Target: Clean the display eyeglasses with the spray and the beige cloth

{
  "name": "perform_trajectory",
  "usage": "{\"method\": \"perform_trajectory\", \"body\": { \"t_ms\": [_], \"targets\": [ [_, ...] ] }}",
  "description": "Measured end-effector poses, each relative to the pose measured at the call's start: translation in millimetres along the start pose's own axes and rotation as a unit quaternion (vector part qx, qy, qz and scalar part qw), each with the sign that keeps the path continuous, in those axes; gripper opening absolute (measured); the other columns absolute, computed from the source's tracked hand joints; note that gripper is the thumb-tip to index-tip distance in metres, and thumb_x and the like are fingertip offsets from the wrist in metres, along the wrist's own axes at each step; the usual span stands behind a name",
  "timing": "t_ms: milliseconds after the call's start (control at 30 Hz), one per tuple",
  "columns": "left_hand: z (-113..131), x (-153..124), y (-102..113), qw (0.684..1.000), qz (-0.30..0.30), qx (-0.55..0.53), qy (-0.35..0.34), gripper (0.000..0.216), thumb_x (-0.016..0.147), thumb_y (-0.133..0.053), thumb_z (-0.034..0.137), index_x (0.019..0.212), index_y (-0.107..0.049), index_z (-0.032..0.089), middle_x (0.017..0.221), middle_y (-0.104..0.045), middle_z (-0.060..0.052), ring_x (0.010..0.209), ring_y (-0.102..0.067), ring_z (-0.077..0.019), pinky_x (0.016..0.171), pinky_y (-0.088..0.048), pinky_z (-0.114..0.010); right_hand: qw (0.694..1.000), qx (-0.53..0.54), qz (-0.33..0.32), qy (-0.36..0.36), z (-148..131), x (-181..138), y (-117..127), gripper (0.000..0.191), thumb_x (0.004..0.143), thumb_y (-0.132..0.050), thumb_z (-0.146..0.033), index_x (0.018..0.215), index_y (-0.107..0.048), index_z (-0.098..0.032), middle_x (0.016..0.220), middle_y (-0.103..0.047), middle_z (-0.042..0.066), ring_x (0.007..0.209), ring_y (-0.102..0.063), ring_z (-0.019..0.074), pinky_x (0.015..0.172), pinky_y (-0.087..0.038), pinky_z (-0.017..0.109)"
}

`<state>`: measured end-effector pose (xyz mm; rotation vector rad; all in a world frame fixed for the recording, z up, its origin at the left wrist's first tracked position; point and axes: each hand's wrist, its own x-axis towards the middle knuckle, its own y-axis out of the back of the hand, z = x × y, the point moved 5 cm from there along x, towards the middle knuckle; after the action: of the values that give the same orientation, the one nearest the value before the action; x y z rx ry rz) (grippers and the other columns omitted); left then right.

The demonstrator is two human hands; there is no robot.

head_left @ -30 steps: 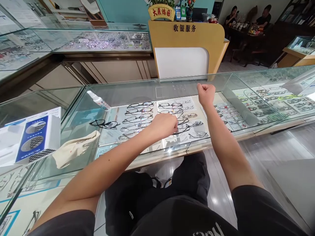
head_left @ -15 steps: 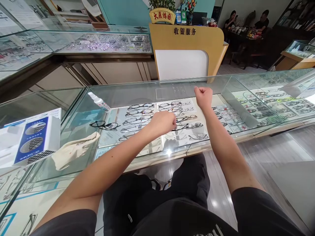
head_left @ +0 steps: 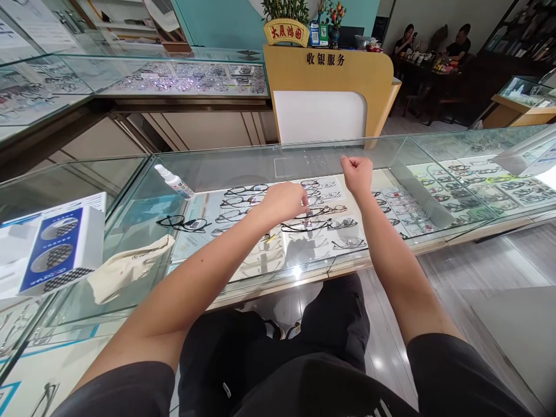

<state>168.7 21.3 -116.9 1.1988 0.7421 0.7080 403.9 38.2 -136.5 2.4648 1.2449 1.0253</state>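
My left hand (head_left: 284, 202) is curled into a loose fist above the glass-topped display case (head_left: 234, 165), knuckles forward. Nothing sticks out of it, though its palm side is hidden. To its right, my right hand (head_left: 358, 175) is a fist with the thumb on top, likewise with no object showing. Several eyeglasses (head_left: 345, 243) lie in rows beneath the glass, partly covered by my left hand and forearm. On the left part of the top are black-framed eyeglasses (head_left: 185, 223), a white spray bottle (head_left: 174, 180) on its side and a crumpled cream cloth (head_left: 130, 269).
A blue and white box (head_left: 56, 249) stands at the left on the glass. Beyond the case is a wooden cashier counter (head_left: 325, 72) with a plant (head_left: 284, 10). Another glass case (head_left: 174, 78) runs along the back left. Two people (head_left: 460, 46) sit at a far table.
My left hand has risen slightly away from me and a little left, uncovering more eyeglasses below it. My right hand stays nearly in place, still a fist. The view has shifted slightly.
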Motion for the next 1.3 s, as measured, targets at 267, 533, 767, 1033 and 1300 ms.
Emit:
{"method": "perform_trajectory", "body": {
  "t_ms": [267, 533, 767, 1033, 1300],
  "targets": [
    [1, 14, -8, 0.999, -0.030, -0.014, -0.019, 0.016, 0.083, -0.073, 0.022, 0.089, -0.088, 0.027, 0.103, -0.086, -0.008, 0.097, -0.076, -0.0281, 0.077, -0.047, -0.033, 1.000, 0.022, 0.000, -0.003, 2, 0, 1, 0.058, 0.100, -0.061, -0.025, 0.062, -0.017, -0.027, 0.063, -0.013, -0.007, 0.063, -0.016, 0.0119, 0.062, -0.018, 0.035],
    [-31, 8, 31, 0.974, -0.019, -0.220, -0.040, 0.018, 0.075, -0.083, 0.047, 0.076, -0.086, 0.029, 0.065, -0.066, -0.004, 0.056, -0.048, -0.0185, 0.057, -0.030, -0.035, 0.999, 0.045, -0.010, -0.028, 14, 4, 2, 0.057, 0.099, -0.061, -0.029, 0.063, -0.017, -0.027, 0.063, -0.013, -0.007, 0.064, -0.015, 0.0113, 0.060, -0.020, 0.033],
    [-114, -31, 65, 0.860, 0.217, -0.460, -0.034, 0.034, 0.080, -0.087, 0.054, 0.085, -0.077, 0.021, 0.092, -0.077, -0.007, 0.080, -0.063, -0.0175, 0.076, -0.048, -0.030, 0.996, 0.078, 0.044, -0.003, 20, 5, 8, 0.052, 0.098, -0.059, -0.033, 0.064, -0.020, -0.027, 0.064, -0.016, -0.007, 0.065, -0.016, 0.0118, 0.064, -0.016, 0.035],
    [-178, -63, 44, 0.706, 0.327, -0.628, -0.023, 0.051, 0.074, -0.096, 0.062, 0.090, -0.070, 0.021, 0.104, -0.077, -0.006, 0.099, -0.071, -0.0182, 0.095, -0.059, -0.031, 0.978, 0.202, -0.005, -0.056, -6, -4, 1, 0.067, 0.091, -0.062, -0.071, 0.056, -0.023, -0.029, 0.053, -0.020, -0.008, 0.055, -0.018, 0.0120, 0.056, -0.018, 0.034],
    [-158, -66, 37, 0.665, 0.281, -0.688, -0.075, 0.052, 0.076, -0.097, 0.062, 0.091, -0.070, 0.021, 0.105, -0.075, -0.005, 0.102, -0.071, -0.0194, 0.093, -0.065, -0.035, 0.929, 0.293, -0.214, 0.078, -183, -71, -85, 0.059, 0.087, -0.079, -0.071, 0.063, -0.050, -0.024, 0.061, -0.032, -0.005, 0.061, -0.027, 0.0126, 0.061, -0.022, 0.032]
  ]
}}
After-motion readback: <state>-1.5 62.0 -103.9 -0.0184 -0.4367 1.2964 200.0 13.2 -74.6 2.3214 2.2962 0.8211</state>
